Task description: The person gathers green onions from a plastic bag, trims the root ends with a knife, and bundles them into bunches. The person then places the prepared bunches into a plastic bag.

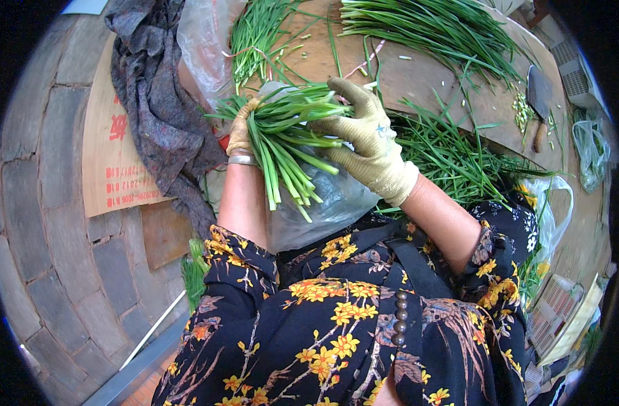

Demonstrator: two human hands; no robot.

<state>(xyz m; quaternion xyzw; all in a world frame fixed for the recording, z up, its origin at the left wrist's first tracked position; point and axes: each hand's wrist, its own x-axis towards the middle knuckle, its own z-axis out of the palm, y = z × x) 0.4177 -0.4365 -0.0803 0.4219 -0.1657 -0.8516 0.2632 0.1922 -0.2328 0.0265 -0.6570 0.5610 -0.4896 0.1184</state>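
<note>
My left hand, in a tan glove, is closed around a bunch of green garlic chives. The pale cut ends splay toward me and to the right. My right hand, in a cream knitted glove, is beside the bunch with its fingers spread and curved around the stalk ends. Whether its fingertips press on any stalk is hard to tell. Under the bunch, a clear plastic sheet covers my lap. Loose chives are heaped right of my right hand.
On the wooden board lie a large chive bundle, a smaller pile and a cleaver beside cut bits. A dark cloth hangs at left over a printed panel. A plastic bag is at right.
</note>
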